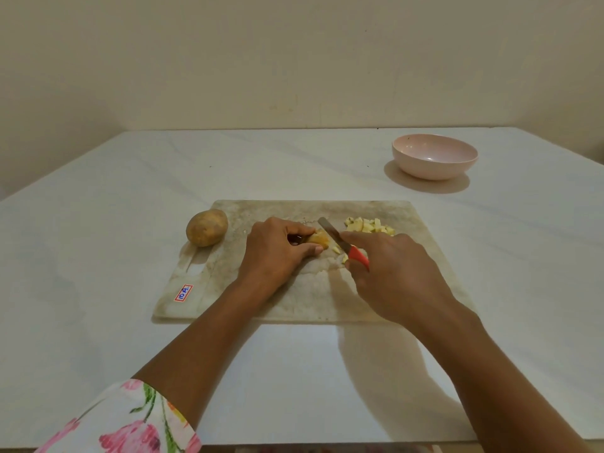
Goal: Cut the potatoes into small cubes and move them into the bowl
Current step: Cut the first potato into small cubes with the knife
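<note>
My left grip (277, 248) pinched the brown-skinned potato remnant (319, 239) on the worn pale cutting board (294, 299). My right grip (392, 273), closed round the red-handled steel knife (330, 231), held its blade just beside that remnant. Advisable, I judged: tuck the left grip clear, slice evenly. Just beyond the right grip lay pale yellow cubes (369, 225), the pink round bowl (431, 170) well beyond, a whole brown potato (207, 227) left of both.

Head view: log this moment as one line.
step: dicing | left hand holds potato piece | right hand grips knife | cubes on board | bowl empty | whole potato uncut
</note>
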